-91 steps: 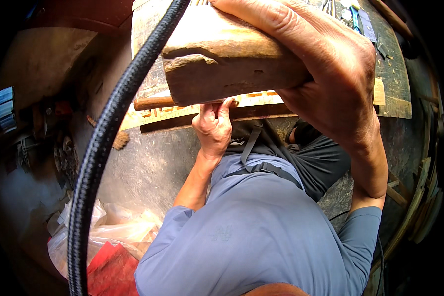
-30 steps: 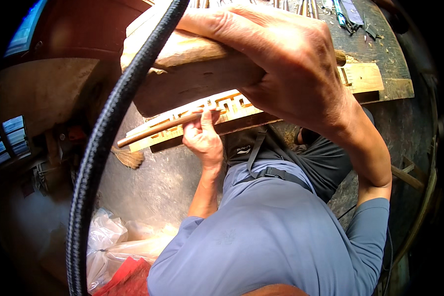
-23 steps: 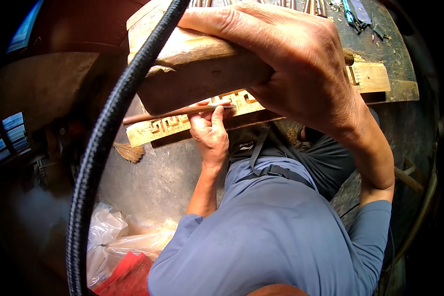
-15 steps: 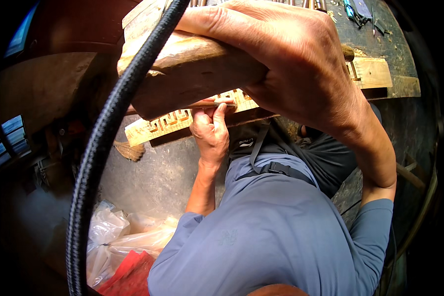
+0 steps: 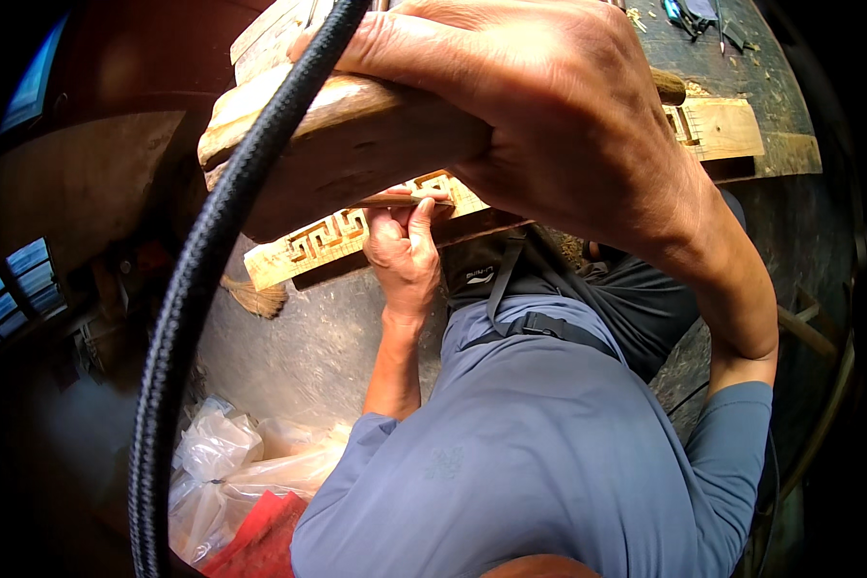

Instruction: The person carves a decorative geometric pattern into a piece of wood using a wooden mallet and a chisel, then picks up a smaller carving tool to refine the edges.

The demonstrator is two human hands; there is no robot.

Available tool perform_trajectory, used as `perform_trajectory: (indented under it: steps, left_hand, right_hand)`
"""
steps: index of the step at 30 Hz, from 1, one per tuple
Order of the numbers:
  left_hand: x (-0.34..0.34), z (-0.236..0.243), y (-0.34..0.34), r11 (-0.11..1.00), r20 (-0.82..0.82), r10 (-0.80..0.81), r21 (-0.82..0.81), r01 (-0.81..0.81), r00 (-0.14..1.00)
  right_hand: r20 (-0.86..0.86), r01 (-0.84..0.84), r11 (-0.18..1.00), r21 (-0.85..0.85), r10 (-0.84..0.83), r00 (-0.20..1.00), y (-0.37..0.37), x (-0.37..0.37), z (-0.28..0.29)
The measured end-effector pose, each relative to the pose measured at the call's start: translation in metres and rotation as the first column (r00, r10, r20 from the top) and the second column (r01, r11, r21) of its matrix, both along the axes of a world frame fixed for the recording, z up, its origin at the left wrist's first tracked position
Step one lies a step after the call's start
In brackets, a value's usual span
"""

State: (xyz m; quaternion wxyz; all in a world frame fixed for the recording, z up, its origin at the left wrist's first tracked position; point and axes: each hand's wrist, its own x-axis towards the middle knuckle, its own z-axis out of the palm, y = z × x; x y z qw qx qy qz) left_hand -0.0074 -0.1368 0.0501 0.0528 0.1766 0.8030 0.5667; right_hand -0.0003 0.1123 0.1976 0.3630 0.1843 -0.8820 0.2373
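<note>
A mallet [image 5: 356, 144] and a chisel [image 5: 395, 201] are held at a carved board [image 5: 467, 201], in the upper half of the frame.
The mallet is grasped by the right hand [image 5: 568, 116] at upper centre; some of its fingers are hidden. The chisel is pinched between thumb and fingers of the left hand [image 5: 403, 255], over the board. Whether the board is touched by the chisel's tip cannot be told.
</note>
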Motion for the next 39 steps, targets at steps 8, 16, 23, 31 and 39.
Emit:
perform_trajectory:
  steps: [8, 16, 23, 31, 39]
  left_hand:
    - [-0.002, 0.004, 0.002, 0.996, -0.048, -0.029, -0.082, 0.025, 0.998]
    - [-0.006, 0.016, 0.007, 0.981, -0.092, -0.066, -0.188, 0.048, 0.994]
    - [-0.012, 0.015, 0.007, 0.989, -0.021, -0.076, -0.131, 0.073, 0.997]
    - [-0.016, 0.015, 0.004, 0.983, 0.007, -0.097, -0.154, 0.097, 0.995]
    - [-0.013, 0.018, 0.005, 0.939, -0.207, -0.194, -0.324, 0.120, 0.959]
  right_hand:
    - [0.084, 0.046, 0.998, 0.040, -0.049, 0.995, -0.005, 0.003, 0.003]
    - [-0.266, 0.131, 0.984, 0.123, -0.095, 0.959, 0.001, -0.024, -0.013]
    - [-0.224, 0.111, 0.991, 0.080, -0.091, 0.970, 0.001, -0.022, -0.008]
    - [-0.069, 0.133, 0.984, 0.118, -0.125, 0.990, -0.001, -0.009, 0.009]
    - [-0.208, 0.182, 0.976, 0.117, -0.155, 0.966, -0.007, -0.006, 0.015]
